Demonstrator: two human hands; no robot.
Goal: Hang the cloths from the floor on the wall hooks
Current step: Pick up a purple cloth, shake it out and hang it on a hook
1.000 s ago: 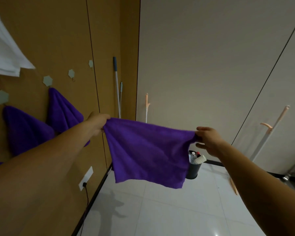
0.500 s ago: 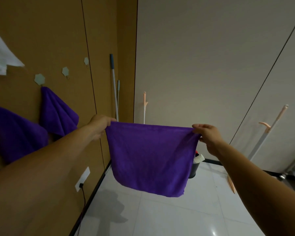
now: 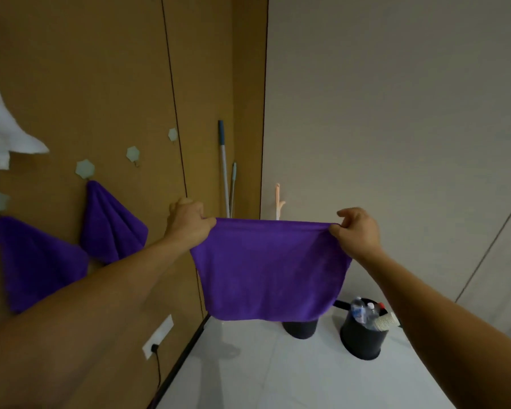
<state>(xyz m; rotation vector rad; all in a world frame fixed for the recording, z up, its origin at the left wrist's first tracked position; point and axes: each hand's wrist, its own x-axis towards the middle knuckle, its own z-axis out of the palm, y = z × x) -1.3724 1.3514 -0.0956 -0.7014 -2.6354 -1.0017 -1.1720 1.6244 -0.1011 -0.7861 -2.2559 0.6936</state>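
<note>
Dim, flat indoor light; a faint shadow lies on the floor (image 3: pixel 278 376) below the left hand (image 3: pixel 189 222). Wall seams (image 3: pixel 171 84) bow outward; the white cloth (image 3: pixel 0 137) far left blurs.

A white cloth (image 3: pixel 3 137) is being cut off by the left edge; a bin (image 3: pixel 300 329) is being partly hidden by the held cloth (image 3: pixel 272 270).

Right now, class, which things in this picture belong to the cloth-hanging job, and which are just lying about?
Belongs to the job: held purple cloth, left hand, right hand, empty hook, hung purple cloth.

Just lying about: mop pole, black bin of bottles, wall socket.
</note>
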